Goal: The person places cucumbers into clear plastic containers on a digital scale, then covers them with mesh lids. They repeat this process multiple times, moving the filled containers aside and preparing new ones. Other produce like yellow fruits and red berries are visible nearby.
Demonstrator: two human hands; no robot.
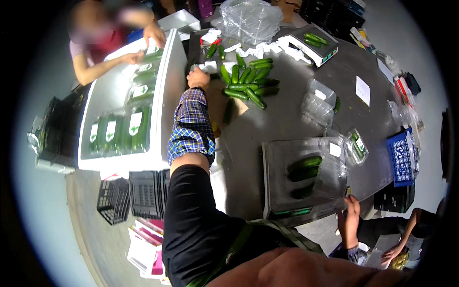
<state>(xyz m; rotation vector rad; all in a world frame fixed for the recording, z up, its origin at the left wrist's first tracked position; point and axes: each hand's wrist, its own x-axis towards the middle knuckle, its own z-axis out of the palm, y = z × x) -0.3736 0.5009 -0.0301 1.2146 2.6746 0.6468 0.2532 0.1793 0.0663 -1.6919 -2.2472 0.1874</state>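
Observation:
My left hand (pixel 197 78) reaches across the far left of the steel table, fingers curled at some white paper pieces (pixel 209 66). What they grip is hidden. A pile of green cucumbers (pixel 246 86) lies to its right, partly over brown cardboard. At the table's near right edge is my right hand (pixel 351 217), its fingers apart and holding nothing visible. Beside it, a clear plastic container (pixel 329 178) with a white label sits on a scale (pixel 277 196) with a lit green display. Several cucumbers (pixel 305 168) are on the scale, partly inside or next to the container.
A white foam box (pixel 165 95) holds packed cucumbers; another person's hands (pixel 154 36) reach into it. Empty clear containers (pixel 318 103), a packed one (pixel 357 146) and a second scale (pixel 311 43) stand on the table. A blue basket (pixel 401 158) and another person are at right.

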